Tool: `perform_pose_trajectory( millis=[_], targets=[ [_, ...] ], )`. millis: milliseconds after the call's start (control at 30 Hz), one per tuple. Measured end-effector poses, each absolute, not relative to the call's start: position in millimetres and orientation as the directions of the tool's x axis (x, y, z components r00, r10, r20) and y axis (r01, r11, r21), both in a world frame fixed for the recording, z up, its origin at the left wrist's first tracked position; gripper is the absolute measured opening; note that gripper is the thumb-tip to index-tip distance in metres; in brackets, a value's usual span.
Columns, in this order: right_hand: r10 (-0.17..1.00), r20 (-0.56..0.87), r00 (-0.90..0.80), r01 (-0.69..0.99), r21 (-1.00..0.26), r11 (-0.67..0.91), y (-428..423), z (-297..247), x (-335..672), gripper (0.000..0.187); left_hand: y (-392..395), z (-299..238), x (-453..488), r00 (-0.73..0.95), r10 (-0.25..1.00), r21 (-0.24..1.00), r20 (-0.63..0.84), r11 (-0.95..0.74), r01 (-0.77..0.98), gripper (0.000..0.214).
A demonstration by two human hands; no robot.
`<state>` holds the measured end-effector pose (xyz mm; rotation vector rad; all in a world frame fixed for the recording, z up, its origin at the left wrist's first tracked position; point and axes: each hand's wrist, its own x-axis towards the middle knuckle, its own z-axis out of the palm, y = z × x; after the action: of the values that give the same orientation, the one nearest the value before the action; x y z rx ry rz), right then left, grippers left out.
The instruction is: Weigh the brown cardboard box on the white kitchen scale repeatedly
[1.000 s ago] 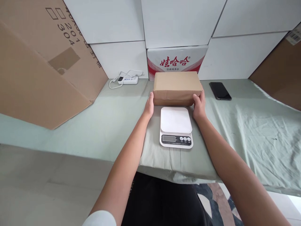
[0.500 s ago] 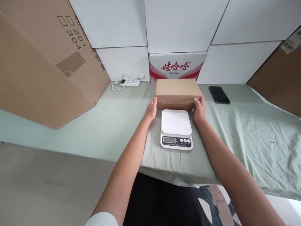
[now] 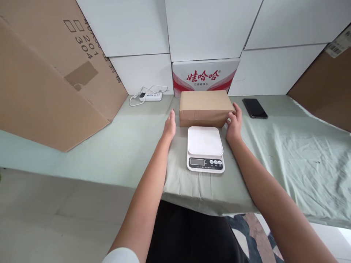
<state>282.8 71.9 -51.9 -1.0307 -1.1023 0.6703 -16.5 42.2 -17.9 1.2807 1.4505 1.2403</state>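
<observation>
A closed brown cardboard box (image 3: 206, 109) sits on the green cloth, just behind a white kitchen scale (image 3: 205, 149). The scale's platform carries nothing, and its display looks blank. My left hand (image 3: 170, 126) is beside the box's left end with a small gap, fingers stretched and holding nothing. At the box's right end is my right hand (image 3: 234, 122), its fingers apart and thumb near the front corner. Whether the right fingertips still touch the cardboard is hard to make out.
Behind the box stands a white and red carton (image 3: 204, 78) against the white panels. A black phone (image 3: 255, 108) lies to the right, a white device with a cord (image 3: 150, 96) at the back left. Large cardboard sheets (image 3: 63, 76) flank the cloth-covered table (image 3: 131, 146).
My left hand has come away from the box's left end, leaving a gap. My right hand has loosened and its fingers have spread. Box and scale stay in place.
</observation>
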Motion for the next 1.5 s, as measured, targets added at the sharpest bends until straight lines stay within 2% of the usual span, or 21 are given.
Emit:
perform_pose_trajectory(
  millis=[133,333,500,633,967,1500],
  targets=[
    [0.861,0.298,0.412,-0.009,-0.944,0.331,66.7,-45.7,279.9,0.066,50.5,-27.5,-27.1,-0.217,0.975,0.993,0.048,-0.024,0.114,0.098],
    [0.862,0.297,0.411,-0.038,-0.939,0.341,63.6,-42.0,277.8,0.062,52.0,-34.2,-24.6,-0.203,0.977,0.993,0.07,-0.049,0.104,0.1],
    [0.855,0.323,0.405,0.004,-0.936,0.352,65.2,-44.1,278.9,0.06,51.8,-34.5,-22.6,-0.198,0.977,0.992,0.079,-0.057,0.114,0.099],
    [0.864,0.291,0.412,-0.04,-0.941,0.336,65.3,-42.6,277.8,0.058,51.4,-33.5,-21.3,-0.192,0.978,0.993,0.076,-0.056,0.106,0.096],
    [0.866,0.321,0.383,-0.033,-0.932,0.36,67.0,-41.8,275.2,0.056,40.6,-28.1,-10.0,-0.033,0.995,0.992,0.097,-0.094,0.08,0.093],
    [0.872,0.313,0.376,-0.021,-0.938,0.346,64.5,-39.8,275.8,0.057,39.5,-28.2,-9.8,-0.077,0.994,0.996,0.072,-0.068,0.056,0.095]
  ],
)
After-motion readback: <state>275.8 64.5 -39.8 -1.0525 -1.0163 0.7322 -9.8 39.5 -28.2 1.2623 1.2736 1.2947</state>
